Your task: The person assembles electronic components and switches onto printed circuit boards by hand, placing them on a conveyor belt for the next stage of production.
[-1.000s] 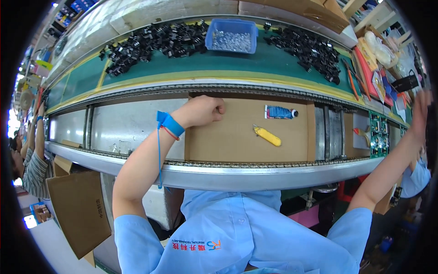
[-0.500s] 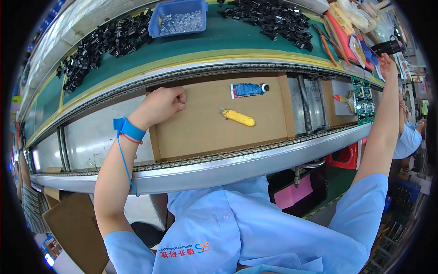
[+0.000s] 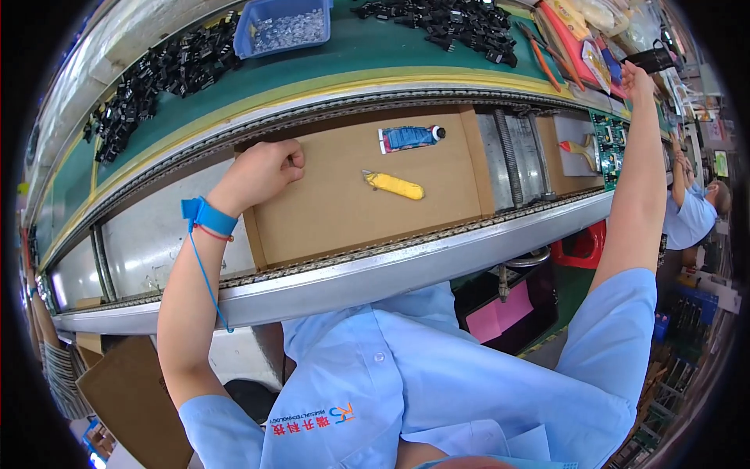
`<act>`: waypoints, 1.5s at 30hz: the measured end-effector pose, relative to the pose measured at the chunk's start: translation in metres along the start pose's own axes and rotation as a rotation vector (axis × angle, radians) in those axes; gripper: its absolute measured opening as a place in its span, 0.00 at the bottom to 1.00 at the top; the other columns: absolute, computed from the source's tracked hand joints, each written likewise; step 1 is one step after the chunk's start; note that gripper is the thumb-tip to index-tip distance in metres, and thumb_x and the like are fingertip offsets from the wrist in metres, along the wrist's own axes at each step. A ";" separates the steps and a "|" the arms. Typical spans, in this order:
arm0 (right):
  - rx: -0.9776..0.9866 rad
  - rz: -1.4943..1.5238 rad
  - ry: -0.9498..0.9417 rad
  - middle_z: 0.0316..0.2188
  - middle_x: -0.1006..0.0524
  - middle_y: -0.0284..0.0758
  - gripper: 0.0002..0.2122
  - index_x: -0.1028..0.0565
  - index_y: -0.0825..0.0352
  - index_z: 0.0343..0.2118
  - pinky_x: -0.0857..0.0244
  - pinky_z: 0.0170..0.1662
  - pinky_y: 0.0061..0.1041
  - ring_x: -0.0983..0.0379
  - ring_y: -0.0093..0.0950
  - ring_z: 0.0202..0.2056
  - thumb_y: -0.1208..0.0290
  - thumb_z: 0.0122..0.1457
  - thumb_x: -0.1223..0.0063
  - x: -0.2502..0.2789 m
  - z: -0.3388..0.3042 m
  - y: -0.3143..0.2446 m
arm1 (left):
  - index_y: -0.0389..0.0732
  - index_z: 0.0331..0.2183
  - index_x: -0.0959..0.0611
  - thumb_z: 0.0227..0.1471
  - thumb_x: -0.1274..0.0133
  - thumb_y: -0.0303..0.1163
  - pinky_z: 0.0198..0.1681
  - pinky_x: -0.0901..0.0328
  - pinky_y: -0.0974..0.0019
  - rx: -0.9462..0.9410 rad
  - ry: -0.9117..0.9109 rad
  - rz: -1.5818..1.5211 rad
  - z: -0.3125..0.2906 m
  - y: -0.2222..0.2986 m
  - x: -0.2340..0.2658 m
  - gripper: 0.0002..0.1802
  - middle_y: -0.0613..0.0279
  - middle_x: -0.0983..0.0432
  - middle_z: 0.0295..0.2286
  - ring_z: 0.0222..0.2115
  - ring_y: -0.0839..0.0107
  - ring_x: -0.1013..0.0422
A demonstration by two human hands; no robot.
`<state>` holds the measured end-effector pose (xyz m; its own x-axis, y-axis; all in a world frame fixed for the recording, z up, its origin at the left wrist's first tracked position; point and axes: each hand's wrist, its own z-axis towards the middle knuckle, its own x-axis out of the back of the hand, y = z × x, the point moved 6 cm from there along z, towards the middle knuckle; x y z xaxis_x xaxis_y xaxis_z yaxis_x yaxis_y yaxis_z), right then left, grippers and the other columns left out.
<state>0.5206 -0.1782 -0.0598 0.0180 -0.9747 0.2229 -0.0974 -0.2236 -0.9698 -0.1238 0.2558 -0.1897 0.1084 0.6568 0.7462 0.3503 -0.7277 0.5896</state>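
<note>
My left hand point(image 3: 266, 173) rests at the left end of a shallow cardboard tray point(image 3: 328, 223), its fingers curled in and nothing seen in them. A blue band point(image 3: 211, 217) with a thin cord circles that wrist. In the tray lie a yellow utility knife point(image 3: 397, 185) and a blue tube point(image 3: 410, 138) with a black cap. At the far right my right hand point(image 3: 637, 80) is stretched out, fingers bent in, close beside a black cylindrical thing point(image 3: 652, 59). Whether they touch, and what the fingers hold, is too small to tell.
Chain rails point(image 3: 344, 262) run along both sides of the tray. Green circuit boards point(image 3: 608, 148) sit on the rails at right. Behind, a green bench bears black parts point(image 3: 445, 27), a blue bin point(image 3: 285, 51) of small clear pieces and orange-handled pliers point(image 3: 545, 61).
The whole view has shifted, so the bench and tray appear further left and up. My right hand has moved slightly left and away from me. My left hand stays curled at the tray's end.
</note>
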 end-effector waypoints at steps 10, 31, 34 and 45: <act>0.869 -0.186 0.217 0.33 0.20 0.35 0.12 0.24 0.70 0.44 0.32 0.29 0.19 0.26 0.21 0.27 0.74 0.57 0.48 -0.075 -0.110 -0.068 | 0.38 0.29 0.23 0.46 0.45 0.30 0.32 0.33 0.57 -0.032 0.002 0.025 0.001 0.005 0.001 0.07 0.53 0.23 0.25 0.29 0.55 0.26; 1.832 -0.293 -0.899 0.58 0.33 0.34 0.19 0.27 0.56 0.51 0.50 0.63 0.36 0.39 0.28 0.60 0.65 0.55 0.51 -0.313 -0.607 0.031 | 0.46 0.49 0.26 0.56 0.53 0.38 0.54 0.39 0.57 -0.634 0.175 0.072 -0.042 0.103 0.001 0.19 0.57 0.31 0.51 0.52 0.58 0.35; 1.812 -0.269 -0.875 0.57 0.32 0.34 0.16 0.25 0.56 0.49 0.50 0.63 0.37 0.39 0.28 0.60 0.64 0.57 0.53 -0.311 -0.606 0.037 | 0.46 0.47 0.25 0.57 0.55 0.38 0.54 0.39 0.58 -0.669 0.066 -0.097 -0.045 0.103 -0.005 0.17 0.57 0.30 0.50 0.51 0.58 0.35; 1.926 0.483 -0.677 0.31 0.21 0.28 0.10 0.21 0.50 0.26 0.36 0.40 0.29 0.26 0.25 0.34 0.74 0.43 0.50 -0.279 -0.622 0.029 | 0.49 0.41 0.20 0.59 0.59 0.38 0.53 0.38 0.63 -0.705 -0.196 -0.642 -0.058 0.100 -0.025 0.14 0.59 0.28 0.47 0.49 0.58 0.33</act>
<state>-0.1059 0.0902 -0.0882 0.6315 -0.6919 0.3500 0.7005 0.7026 0.1250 -0.1451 0.1553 -0.1311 0.2664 0.9448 0.1910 -0.2338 -0.1289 0.9637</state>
